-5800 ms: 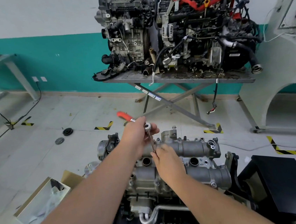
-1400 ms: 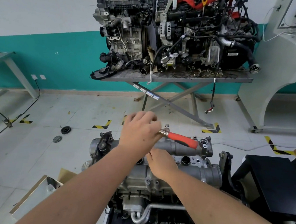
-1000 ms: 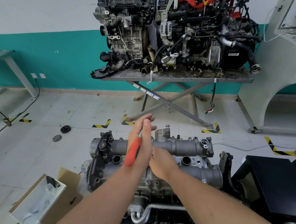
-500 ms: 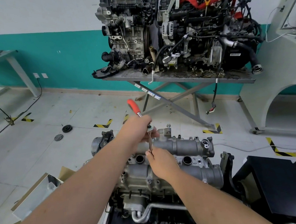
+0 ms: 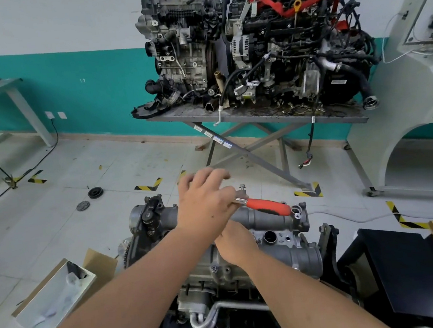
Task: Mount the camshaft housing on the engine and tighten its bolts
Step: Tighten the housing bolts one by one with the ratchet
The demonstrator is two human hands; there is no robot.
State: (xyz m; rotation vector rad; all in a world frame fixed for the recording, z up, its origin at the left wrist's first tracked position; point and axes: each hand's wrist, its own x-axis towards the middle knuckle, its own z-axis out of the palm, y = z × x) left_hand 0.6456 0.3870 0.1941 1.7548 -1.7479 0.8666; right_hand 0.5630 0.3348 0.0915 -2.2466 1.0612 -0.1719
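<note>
Ratchet (image 5: 264, 206) is lying along the housing (image 5: 274, 217) on the engine (image 5: 221, 272) just ahead, red handle pointing right, while my left hand (image 5: 206, 205) is gripping its head and my right hand (image 5: 235, 243) is steadying something hidden beneath.

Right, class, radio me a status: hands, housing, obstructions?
Left hand gripping red-handled ratchet wrench. Right hand steadying its shaft, grip hidden. Grey cast-metal camshaft housing seated on engine. No obstruction visible.

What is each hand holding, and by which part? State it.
The left hand grips the red-handled metal ratchet wrench at its head end; the red grip sticks out free. The right hand rests on the grey camshaft housing; its fingers are hidden.
</note>
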